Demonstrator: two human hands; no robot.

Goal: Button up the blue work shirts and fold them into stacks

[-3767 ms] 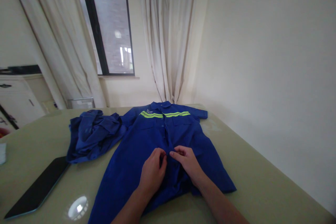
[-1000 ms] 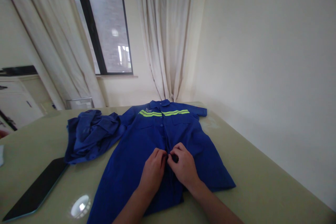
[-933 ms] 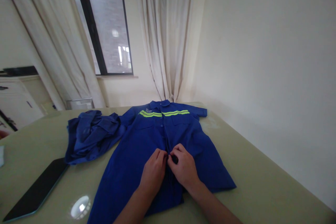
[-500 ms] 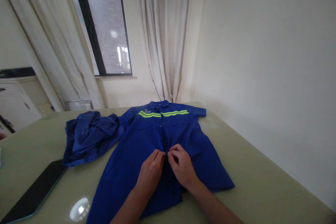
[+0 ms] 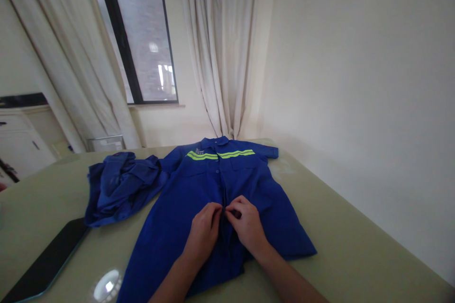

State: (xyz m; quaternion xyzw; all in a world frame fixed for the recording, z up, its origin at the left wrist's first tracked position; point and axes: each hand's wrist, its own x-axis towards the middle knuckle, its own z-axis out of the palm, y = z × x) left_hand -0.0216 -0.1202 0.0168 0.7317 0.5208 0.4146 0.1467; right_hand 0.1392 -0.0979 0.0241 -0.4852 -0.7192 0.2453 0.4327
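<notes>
A blue short-sleeved shirt (image 5: 185, 194) with yellow-green and grey stripes across the chest lies spread out, its collar away from me. Buttons show along the upper part of its front. My left hand (image 5: 205, 228) pinches the left side of the front opening, around the middle of the shirt. Close beside it, my right hand (image 5: 246, 222) has thumb and forefinger pinched on the opening's right edge. The fingertips nearly meet. Any button between them is too small or hidden to make out.
The shirt lies on a pale green table (image 5: 341, 246). Left of it is a crumpled blue garment (image 5: 122, 184), touching its sleeve. A black flat panel (image 5: 46, 258) lies at the near left. Behind the table are curtains (image 5: 227, 47) and a window; a wall (image 5: 366, 104) borders the right side.
My fingertips have shifted very slightly at the opening, and the left thumb now shows more. The view has moved a little; the shirt lies much as before.
</notes>
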